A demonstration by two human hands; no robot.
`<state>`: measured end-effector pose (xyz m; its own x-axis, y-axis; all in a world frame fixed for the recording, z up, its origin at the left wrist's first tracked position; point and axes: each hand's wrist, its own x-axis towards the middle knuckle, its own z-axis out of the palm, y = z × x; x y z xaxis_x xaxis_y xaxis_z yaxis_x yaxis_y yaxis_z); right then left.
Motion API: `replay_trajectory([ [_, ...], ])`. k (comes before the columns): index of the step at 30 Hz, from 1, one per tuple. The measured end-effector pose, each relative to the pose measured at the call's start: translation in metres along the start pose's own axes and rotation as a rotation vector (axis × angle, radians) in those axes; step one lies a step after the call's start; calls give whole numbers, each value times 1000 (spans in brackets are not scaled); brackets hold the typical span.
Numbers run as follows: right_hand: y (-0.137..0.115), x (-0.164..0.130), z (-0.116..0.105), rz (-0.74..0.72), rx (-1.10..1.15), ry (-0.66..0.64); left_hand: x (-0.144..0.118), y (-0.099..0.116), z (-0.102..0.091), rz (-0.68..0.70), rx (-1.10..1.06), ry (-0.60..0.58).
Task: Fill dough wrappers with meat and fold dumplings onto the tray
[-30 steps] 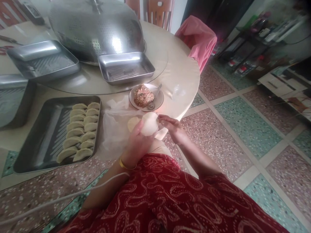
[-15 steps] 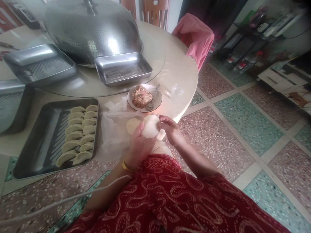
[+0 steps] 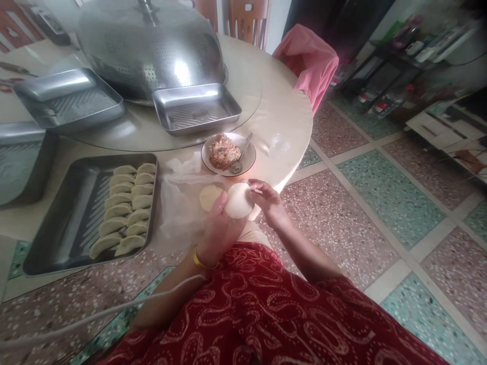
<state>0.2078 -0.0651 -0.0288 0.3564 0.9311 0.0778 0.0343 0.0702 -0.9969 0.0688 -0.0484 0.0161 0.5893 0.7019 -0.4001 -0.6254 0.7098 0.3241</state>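
1. Round white dough wrapper (image 3: 238, 201) lies cupped in the left hand (image 3: 219, 228), held above the counter's (image 3: 277, 116) edge.
2. Right hand (image 3: 268, 203) pinches its right rim (fingers closed on dough).
3. Beyond sits a white plate of minced filling (image 3: 228, 153).

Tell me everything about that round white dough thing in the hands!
The round white dough wrapper is a smooth, pale, floury-looking disc, thin and soft. It rests tilted on the fingers of the left hand, held above the edge of the cream round table. The right hand pinches its right rim with its fingertips. No filling shows on it. Just behind it lies another flat dough round.
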Motion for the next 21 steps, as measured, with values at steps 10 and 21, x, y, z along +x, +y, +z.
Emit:
replay_trajectory([
  [10,-35,-7,4,-279,-199,-101,-9,11,-1,-58,-86,-78],
  [21,-43,4,13,-644,-570,-57,-17,22,-3,51,-206,-117],
])
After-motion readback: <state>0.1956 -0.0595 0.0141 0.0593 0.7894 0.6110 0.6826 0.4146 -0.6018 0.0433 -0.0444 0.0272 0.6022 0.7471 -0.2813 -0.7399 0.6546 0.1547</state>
